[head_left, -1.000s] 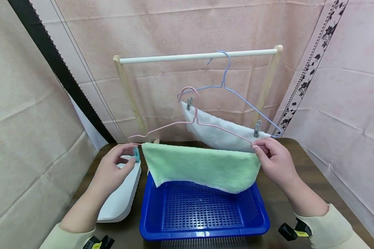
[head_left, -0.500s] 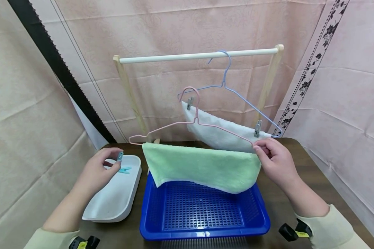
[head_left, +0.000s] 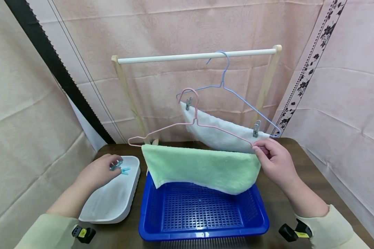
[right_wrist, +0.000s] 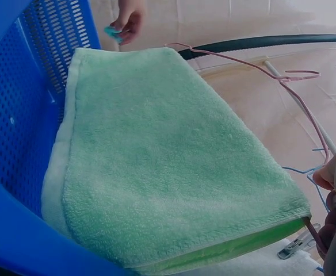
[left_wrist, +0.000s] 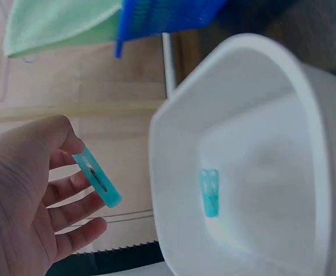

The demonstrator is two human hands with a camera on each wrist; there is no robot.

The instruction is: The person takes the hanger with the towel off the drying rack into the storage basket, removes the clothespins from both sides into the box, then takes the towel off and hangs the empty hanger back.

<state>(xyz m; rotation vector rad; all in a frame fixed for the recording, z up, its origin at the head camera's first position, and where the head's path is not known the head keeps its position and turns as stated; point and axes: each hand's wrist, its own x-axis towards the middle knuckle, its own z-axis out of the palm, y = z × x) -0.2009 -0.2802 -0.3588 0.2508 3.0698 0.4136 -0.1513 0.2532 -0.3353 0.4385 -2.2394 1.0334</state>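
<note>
My left hand [head_left: 96,171] pinches a teal clothespin [left_wrist: 97,177] by one end above the left end of a white tray [head_left: 109,204]. A second teal clothespin [left_wrist: 209,192] lies inside that tray, apart from my fingers. With thumb and fingers, my right hand [head_left: 275,160] grips the right corner of a pink wire hanger [head_left: 196,116]. A folded green towel [head_left: 199,166] hangs over the hanger's lower bar, which the cloth mostly hides. The hanger's hook stands free of the rack.
Below the towel stands a blue perforated basket [head_left: 199,233]. Behind, a rack's white rod [head_left: 168,58] carries a blue hanger [head_left: 243,100]. A white towel [head_left: 218,129] hangs from it by two grey clips, partly behind the pink hanger.
My left hand has moved from the hanger's left end, leftward and down over the tray, with the clothespin in its fingers. My right hand, the hanger and the green towel stay nearly still.
</note>
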